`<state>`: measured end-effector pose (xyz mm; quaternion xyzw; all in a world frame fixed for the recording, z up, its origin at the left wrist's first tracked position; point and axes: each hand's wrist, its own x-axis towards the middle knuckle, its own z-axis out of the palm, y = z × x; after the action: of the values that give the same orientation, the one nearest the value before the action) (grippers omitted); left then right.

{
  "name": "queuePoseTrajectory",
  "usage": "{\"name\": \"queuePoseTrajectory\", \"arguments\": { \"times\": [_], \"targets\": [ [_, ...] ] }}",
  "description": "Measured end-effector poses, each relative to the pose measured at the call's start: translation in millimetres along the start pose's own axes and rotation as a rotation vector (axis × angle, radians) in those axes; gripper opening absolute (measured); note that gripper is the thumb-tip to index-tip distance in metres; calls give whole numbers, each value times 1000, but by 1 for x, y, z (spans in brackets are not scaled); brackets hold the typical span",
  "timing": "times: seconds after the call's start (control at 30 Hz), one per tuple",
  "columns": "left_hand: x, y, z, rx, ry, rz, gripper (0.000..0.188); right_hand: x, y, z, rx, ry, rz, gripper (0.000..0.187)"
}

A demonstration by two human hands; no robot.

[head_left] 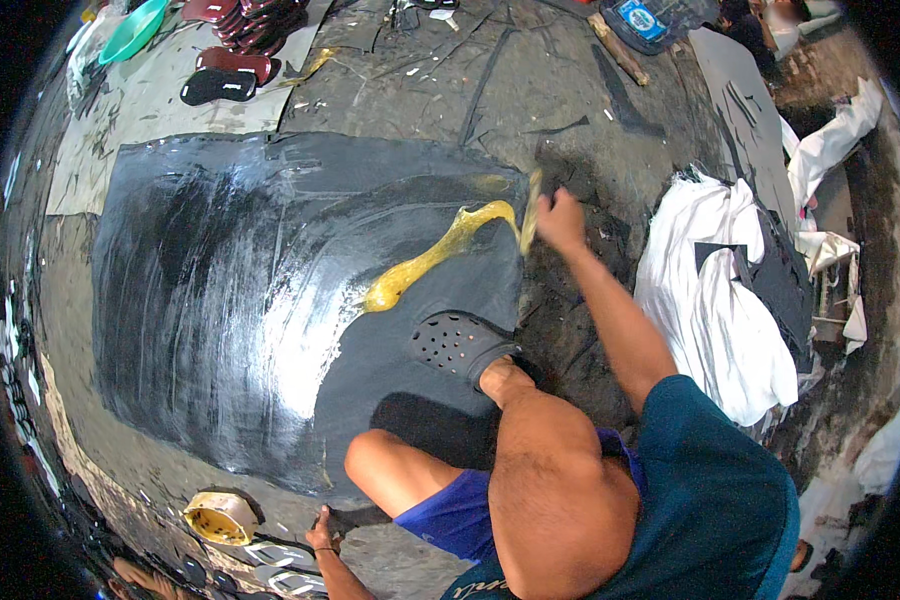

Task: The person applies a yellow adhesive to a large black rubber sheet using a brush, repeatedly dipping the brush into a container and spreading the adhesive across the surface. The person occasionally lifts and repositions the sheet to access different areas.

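Note:
A large black sheet lies on the floor, much of it shiny and wet. Across its dull right part runs a thick trail of yellow glue. At the sheet's far right edge my right hand is closed around a flat, narrow glue spreader, smeared yellow; strings of glue join it to the trail. My left hand is low beside my knee, near the sheet's front edge, with a finger stretched out and nothing visible in it. My foot, in a dark grey clog, stands on the sheet.
A glue-coated yellow tub sits front left, beside white-strapped slippers. Dark red and black sole-shaped pieces are stacked far left near a green basin. White cloth lies right. A wooden stick and a clear container lie at the back.

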<state>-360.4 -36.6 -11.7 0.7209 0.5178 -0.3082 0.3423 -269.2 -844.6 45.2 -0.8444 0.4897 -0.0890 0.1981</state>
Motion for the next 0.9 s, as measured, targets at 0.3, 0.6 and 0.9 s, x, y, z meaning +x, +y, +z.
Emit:
{"name": "queuePoseTrajectory", "arguments": {
  "times": [0.3, 0.6, 0.9],
  "targets": [
    [-14, 9, 4, 85, 75, 42, 60, 8, -47, 49, 33, 4, 181, 37],
    [-5, -12, -3, -91, -24, 50, 63, 19, -74, 43, -194, -145, 51, 33],
    [18, -50, -5, 57, 127, 191, 109, 2, -198, 96, -96, -109, -172, 34]
  ]
}}
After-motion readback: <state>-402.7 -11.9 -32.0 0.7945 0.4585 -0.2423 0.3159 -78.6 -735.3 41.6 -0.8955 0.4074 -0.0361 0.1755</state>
